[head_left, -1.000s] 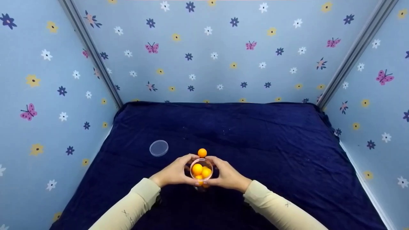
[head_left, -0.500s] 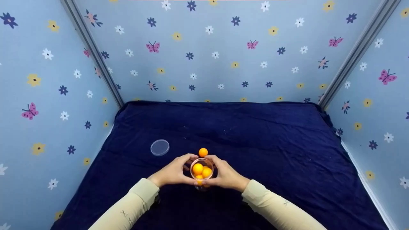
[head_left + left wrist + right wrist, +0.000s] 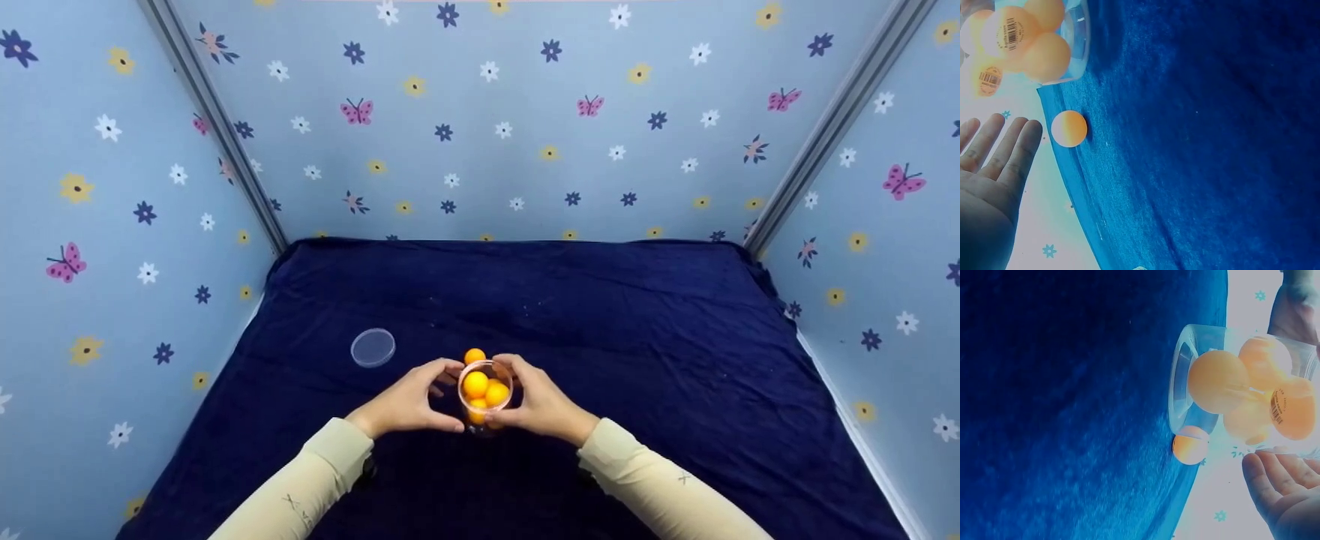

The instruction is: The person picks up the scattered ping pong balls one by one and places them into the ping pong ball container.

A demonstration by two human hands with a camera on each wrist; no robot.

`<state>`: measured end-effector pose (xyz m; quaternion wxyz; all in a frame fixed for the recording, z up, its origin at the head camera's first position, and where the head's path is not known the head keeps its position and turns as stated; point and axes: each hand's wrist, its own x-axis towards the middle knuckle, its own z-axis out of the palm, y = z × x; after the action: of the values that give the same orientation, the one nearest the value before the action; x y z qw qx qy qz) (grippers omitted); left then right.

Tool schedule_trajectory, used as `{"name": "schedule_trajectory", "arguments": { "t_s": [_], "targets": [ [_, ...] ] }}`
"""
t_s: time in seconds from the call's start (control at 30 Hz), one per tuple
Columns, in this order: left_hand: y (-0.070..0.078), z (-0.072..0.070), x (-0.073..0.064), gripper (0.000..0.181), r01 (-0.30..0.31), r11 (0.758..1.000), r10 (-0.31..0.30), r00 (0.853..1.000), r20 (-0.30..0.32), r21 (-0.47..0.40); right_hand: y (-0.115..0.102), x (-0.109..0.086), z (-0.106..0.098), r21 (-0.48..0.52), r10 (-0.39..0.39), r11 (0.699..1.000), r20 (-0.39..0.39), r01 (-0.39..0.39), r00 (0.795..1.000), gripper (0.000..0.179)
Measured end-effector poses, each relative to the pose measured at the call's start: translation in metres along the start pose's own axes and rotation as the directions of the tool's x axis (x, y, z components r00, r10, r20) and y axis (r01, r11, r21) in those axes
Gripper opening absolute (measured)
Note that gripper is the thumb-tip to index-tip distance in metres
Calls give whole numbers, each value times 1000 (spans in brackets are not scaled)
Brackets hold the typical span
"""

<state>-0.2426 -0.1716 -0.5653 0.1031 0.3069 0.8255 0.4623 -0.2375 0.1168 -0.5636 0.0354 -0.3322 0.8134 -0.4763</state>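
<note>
My right hand [image 3: 544, 401] grips a clear plastic jar [image 3: 496, 370] by its side, thumb at the near side and fingers at the far side. Several orange ping-pong balls [image 3: 475, 385] fill the jar, which stands upright with its mouth uncovered. Printed barcodes show on some balls in both wrist views. To the left of the jar, my left hand [image 3: 409, 401] is apart from it, with thumb and fingers spread. The left wrist view shows that hand's fingers [image 3: 1013, 160] straight. A single loose ping-pong ball [image 3: 474, 356] lies on the cloth just beyond the jar.
A round clear lid [image 3: 373, 348] lies on the cloth, left of the hands. Dark blue cloth [image 3: 637, 322] covers the table. Flower-patterned walls [image 3: 525, 90] enclose the back and both sides, with grey metal posts [image 3: 217, 120] at the corners.
Both hands held the jar before; the left has let go and now stays to its left. The right hand has moved the jar slightly right and away from the body.
</note>
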Motion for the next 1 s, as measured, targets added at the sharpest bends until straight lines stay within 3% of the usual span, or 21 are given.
{"name": "schedule_trajectory", "arguments": {
  "t_s": [0.73, 1.0],
  "targets": [
    [4, 7, 33, 83, -51, 999, 51, 998, -30, 1, 13, -14, -36, -49, 7, 999, -114, -13, 993, 81],
    [1, 8, 44, 85, -27, 999, 28, 999, -37, 32, 24, -26, -45, -83, 11, 996, -172, -26, 985, 78]
  ]
}}
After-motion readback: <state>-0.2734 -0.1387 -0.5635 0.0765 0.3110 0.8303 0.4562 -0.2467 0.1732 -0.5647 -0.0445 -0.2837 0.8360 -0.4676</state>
